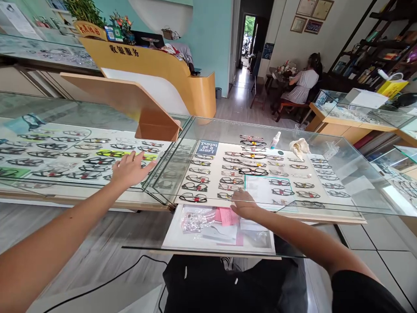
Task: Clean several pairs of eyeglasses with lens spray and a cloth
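Observation:
My left hand (132, 168) is spread with its fingers apart over the glass top of the left display case (130, 198), holding nothing. Under that glass lie rows of eyeglasses (100, 161). My right hand (243, 204) is at the front edge of the right display case (355, 213), close to a row of glasses (230, 187); its fingers point down and whatever they touch is hidden. Below it a drawer (169, 237) is pulled out, holding plastic bags (195, 221), a pink packet (228, 216) and white papers.
A wooden mirror stand (140, 104) rises from the left case. A spray bottle (275, 140) and a crumpled cloth (299, 148) are at the right case's back. A person (302, 82) sits at a far table. A black cable (107, 278) crosses the floor.

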A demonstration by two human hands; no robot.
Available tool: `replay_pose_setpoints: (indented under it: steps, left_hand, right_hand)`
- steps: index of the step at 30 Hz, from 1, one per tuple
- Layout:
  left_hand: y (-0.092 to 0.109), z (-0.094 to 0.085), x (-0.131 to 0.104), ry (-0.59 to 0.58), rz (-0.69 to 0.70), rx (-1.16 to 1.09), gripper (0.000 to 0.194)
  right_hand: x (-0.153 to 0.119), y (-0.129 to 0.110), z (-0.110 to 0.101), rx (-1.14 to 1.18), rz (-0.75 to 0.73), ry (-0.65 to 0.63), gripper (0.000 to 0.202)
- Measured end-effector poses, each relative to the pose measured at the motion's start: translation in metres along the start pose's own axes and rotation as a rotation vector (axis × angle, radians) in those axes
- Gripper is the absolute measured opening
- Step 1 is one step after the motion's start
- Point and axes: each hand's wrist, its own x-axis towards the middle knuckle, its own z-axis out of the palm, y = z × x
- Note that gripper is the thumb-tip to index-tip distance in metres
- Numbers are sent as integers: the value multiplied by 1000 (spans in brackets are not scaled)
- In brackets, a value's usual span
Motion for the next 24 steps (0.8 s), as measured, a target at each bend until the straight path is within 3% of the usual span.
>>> replay_pose_setpoints:
  steps: [4, 9, 17, 24]
  left_hand:
    - [-4, 3, -1, 26, 1, -7, 95]
    - [-5, 4, 0, 36, -5, 9, 94]
    - [-8, 7, -1, 72, 20, -26, 92]
    - [-8, 4, -1, 67, 9, -30, 93]
  right_hand:
    - [47, 12, 16, -21, 89, 51, 34]
    - [75, 20, 39, -13, 89, 42, 38]
    - [90, 31, 45, 9, 66, 15, 25]
    - [78, 19, 37, -18, 57, 54, 26]
